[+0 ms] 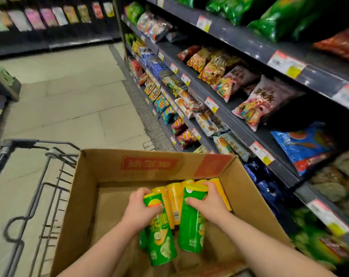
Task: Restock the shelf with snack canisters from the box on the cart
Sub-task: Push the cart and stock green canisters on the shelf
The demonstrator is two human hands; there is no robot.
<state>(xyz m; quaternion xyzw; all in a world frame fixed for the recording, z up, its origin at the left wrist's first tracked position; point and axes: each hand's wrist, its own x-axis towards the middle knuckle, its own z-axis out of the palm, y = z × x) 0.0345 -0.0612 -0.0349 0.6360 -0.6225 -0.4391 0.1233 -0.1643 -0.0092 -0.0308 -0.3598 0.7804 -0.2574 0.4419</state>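
Inside the open brown cardboard box [129, 168] on the grey wire cart [48, 172]: left hand [138, 206] is curled round the top end of a green cylindrical snack canister [161, 242]. Right hand [207, 200] is wrapped round the upper part of a second green canister [191, 230]. Both canisters are tilted, lids toward the box's far wall. Several yellow cylindrical canisters [174, 198] lie between and behind the hands, in the far right corner. The dark tiered shelf [239, 124] of bagged snacks stands just right of the box.
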